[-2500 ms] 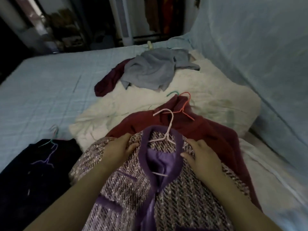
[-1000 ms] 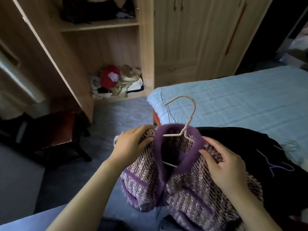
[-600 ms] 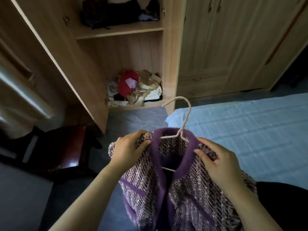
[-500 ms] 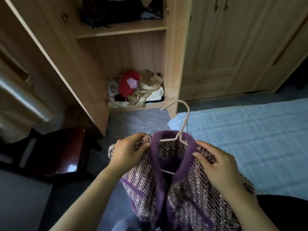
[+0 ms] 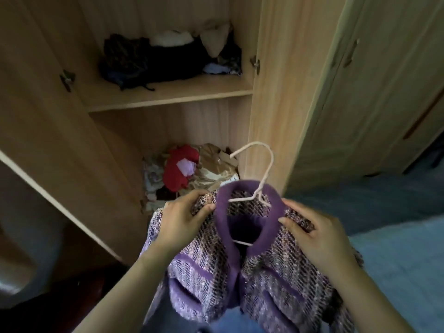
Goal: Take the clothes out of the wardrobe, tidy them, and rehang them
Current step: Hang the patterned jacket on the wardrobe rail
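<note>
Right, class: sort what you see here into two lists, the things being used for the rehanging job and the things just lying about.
In use: purple tweed jacket, white hanger inside it, left hand and right hand gripping its shoulders, open wardrobe.

Lying about: dark clothes on the shelf, red garment below it, blue bed.

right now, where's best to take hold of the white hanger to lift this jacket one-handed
Pinch the white hanger at its bare neck, just above the purple collar: its arms are mostly buried in the jacket. Come from the right with the right hand, since the hook opens leftward and should probably stay free.
</note>
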Demonstrator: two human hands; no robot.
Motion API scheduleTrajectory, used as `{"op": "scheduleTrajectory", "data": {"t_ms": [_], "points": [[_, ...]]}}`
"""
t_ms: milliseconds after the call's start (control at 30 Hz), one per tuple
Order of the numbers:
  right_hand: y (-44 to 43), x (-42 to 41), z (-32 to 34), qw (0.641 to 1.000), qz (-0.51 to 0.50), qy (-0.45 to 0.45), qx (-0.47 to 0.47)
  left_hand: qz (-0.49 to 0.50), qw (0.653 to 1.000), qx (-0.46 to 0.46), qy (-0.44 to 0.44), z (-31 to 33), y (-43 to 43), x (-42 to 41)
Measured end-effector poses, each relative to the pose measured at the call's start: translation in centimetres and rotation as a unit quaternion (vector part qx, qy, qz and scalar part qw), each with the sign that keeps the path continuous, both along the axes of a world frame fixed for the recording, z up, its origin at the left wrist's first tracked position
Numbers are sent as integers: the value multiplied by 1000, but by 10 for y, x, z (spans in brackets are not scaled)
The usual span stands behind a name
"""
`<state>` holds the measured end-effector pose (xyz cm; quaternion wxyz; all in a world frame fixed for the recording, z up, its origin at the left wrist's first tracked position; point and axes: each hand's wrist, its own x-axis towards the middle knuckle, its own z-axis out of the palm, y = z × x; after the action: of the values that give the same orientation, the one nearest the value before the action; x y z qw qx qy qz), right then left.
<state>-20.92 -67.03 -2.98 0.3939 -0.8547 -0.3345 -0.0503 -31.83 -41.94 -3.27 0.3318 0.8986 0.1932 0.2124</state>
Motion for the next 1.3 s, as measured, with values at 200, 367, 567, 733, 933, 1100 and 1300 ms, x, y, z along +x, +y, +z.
{"op": "scheduleTrajectory", "data": {"t_ms": [200, 367, 567, 733, 933, 1100, 1300], "points": [[135, 107, 44, 998, 38, -27, 35, 7, 994, 63, -92, 55, 133, 97], [239, 216, 105, 989, 17, -122, 76, 19, 985, 113, -127, 121, 230, 202], [346, 360, 193, 963, -25, -236, 128, 33, 948, 249, -196, 209, 335, 345], [413, 465, 284, 938, -49, -306, 155, 70, 903, 335, -258, 290, 400, 449], [483, 551, 366, 920, -59, -372, 113, 100, 887, 342, -293, 353, 469, 538], [518, 603, 421, 907, -105, -380, 144, 81, 852, 383, -347, 425, 509, 604], [552, 641, 494, 879, -142, -381, 250, 54, 802, 422, -418, 521, 551, 672]]}}
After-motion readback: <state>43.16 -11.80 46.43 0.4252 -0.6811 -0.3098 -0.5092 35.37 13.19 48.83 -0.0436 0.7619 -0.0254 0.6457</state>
